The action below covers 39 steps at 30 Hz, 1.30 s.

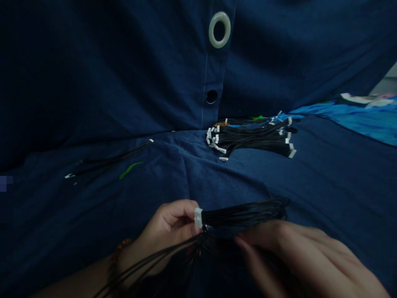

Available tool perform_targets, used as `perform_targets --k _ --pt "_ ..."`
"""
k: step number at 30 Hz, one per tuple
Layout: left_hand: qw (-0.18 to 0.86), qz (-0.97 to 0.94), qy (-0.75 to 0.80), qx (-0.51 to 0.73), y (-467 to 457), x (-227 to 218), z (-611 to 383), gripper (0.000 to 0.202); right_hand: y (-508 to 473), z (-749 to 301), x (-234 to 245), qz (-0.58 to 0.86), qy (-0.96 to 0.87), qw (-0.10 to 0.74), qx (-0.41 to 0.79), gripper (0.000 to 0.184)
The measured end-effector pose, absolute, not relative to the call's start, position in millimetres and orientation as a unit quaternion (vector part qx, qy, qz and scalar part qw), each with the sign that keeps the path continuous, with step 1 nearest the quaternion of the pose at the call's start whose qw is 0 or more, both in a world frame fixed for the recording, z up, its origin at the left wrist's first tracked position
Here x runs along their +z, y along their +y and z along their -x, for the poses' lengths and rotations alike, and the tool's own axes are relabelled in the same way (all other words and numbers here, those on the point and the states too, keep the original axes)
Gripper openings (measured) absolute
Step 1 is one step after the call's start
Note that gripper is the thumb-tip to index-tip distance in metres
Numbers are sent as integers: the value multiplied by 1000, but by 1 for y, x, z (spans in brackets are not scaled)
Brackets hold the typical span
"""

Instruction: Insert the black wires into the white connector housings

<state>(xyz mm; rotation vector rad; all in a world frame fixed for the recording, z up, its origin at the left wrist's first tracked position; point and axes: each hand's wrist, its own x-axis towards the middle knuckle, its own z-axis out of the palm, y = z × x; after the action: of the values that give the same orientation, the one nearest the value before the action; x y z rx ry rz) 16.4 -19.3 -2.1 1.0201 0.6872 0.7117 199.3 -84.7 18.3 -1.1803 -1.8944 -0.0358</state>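
Observation:
My left hand (173,221), a beaded bracelet (116,265) at its wrist, pinches the white connector (198,218) of a black wire harness. From that connector the black wires (245,213) run right and loop back near my right hand. More dark strands (149,258) cross over my left wrist toward the bottom edge. My right hand (304,252) is curled just below the wires, thumb and forefinger drawn close together. Whatever lies between those fingertips is too dark and blurred to make out.
A bundle of black cables (254,138) with white end connectors lies on dark blue cloth (335,178). Further left are a few loose cables (108,160) and a green strip (130,169). Bright blue material (356,118) sits at right. A hanging blue cloth has a pale ring (219,30).

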Motion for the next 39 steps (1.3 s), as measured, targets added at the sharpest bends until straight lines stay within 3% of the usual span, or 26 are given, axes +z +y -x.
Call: perform_targets --k 24,39 --pt "737 -499 313 331 -19 -2 -17 19 -85 -203 21 464 -810 358 -29 15" --pt "715 -543 306 318 -20 -1 -16 17 -80 -200 20 437 -819 367 -62 19"
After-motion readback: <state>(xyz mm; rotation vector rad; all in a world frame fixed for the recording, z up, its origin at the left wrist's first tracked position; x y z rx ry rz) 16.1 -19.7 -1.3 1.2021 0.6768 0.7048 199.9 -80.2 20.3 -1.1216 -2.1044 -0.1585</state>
